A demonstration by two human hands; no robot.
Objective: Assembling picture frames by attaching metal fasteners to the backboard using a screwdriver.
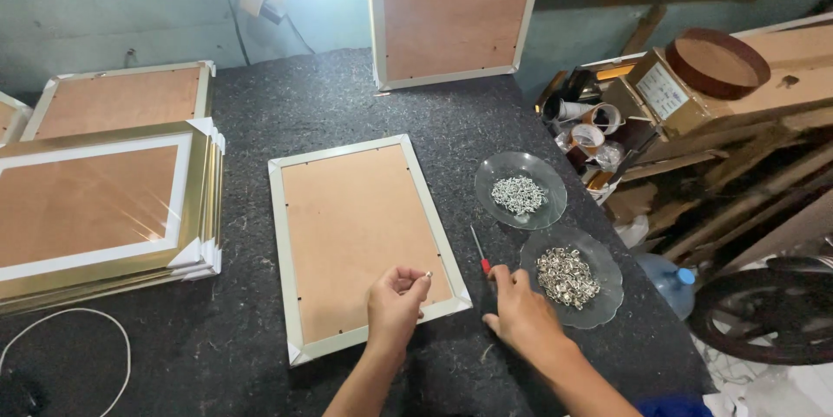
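The left hand (395, 304) pinches a small metal hanger (428, 275) between fingertips, closed over the lower right corner of the face-down picture frame (356, 239). The right hand (521, 313), fingers loosely spread and holding nothing, is nearer the red-handled screwdriver (479, 252); the tool's handle touches its fingertips, its shaft pointing away from the hand, just beyond the frame's right edge.

Wood, glass and shiny metal

The frame (363, 243) has a matt brown board back. The surface (260, 356) is rough grey felt. Clear glass plates (521, 190) hold shiny metal bits (566, 276).
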